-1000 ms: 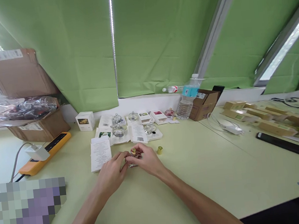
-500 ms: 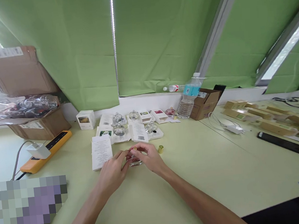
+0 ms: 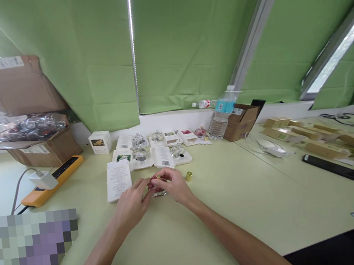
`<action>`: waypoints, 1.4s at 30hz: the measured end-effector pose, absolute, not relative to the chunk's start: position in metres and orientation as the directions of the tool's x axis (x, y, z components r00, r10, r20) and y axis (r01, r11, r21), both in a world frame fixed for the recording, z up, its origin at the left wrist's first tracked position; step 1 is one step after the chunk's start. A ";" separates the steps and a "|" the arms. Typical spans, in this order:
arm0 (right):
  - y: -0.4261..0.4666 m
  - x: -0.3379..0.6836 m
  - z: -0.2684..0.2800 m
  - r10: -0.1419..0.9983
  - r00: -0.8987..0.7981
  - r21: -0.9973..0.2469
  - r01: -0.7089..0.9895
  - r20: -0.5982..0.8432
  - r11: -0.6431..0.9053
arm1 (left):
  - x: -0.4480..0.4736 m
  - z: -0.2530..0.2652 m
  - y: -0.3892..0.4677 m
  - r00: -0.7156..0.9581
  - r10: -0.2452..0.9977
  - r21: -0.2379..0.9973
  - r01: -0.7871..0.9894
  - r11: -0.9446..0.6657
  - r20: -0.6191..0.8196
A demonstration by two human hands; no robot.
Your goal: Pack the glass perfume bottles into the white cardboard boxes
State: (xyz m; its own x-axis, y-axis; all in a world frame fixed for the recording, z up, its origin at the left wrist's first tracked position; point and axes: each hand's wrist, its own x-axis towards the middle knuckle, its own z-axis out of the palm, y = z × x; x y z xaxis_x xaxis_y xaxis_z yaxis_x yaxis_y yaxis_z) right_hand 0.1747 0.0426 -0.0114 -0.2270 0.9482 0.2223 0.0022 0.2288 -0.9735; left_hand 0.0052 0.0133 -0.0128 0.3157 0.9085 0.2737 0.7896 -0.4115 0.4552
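Note:
A small glass perfume bottle [image 3: 159, 193] with pinkish-red colouring stands on the table between my hands, a gold part showing at its top. My left hand [image 3: 136, 199] closes on its left side. From the right, my right hand [image 3: 174, 186] curls round its top and side, fingers partly hiding it. Just right of that hand is a gold cap [image 3: 189, 176], standing apart. A white printed carton [image 3: 119, 180] lies to the left of my left hand. Behind are several clear glass bottles [image 3: 140, 154] in opened white packaging.
A white box [image 3: 100, 142] stands at the back left, near an orange power strip [image 3: 54, 181] and a cardboard box [image 3: 44, 150]. To the right are a large water bottle [image 3: 221, 117], a white charger [image 3: 275, 151], a black phone [image 3: 338, 170] and several yellowish boxes [image 3: 324, 147].
The whole view has shifted slightly. Both hands stay round the perfume bottle, with only small movement of the fingers at its top.

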 end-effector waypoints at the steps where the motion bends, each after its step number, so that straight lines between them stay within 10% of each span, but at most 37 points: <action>1: 0.042 0.175 -0.011 0.949 -0.234 -0.975 0.010 0.212 0.221 | 0.005 -0.013 0.013 0.317 0.908 0.456 0.788 -0.413 0.274; 17: 0.047 0.180 -0.008 0.945 -0.321 -0.982 -0.148 -0.063 -0.116 | 0.005 -0.011 0.013 0.315 0.914 0.437 0.806 -0.400 0.255; 42: 0.044 0.173 -0.011 0.961 -0.267 -0.964 -0.224 -0.077 -0.140 | 0.005 -0.011 0.013 0.316 0.911 0.446 0.797 -0.407 0.267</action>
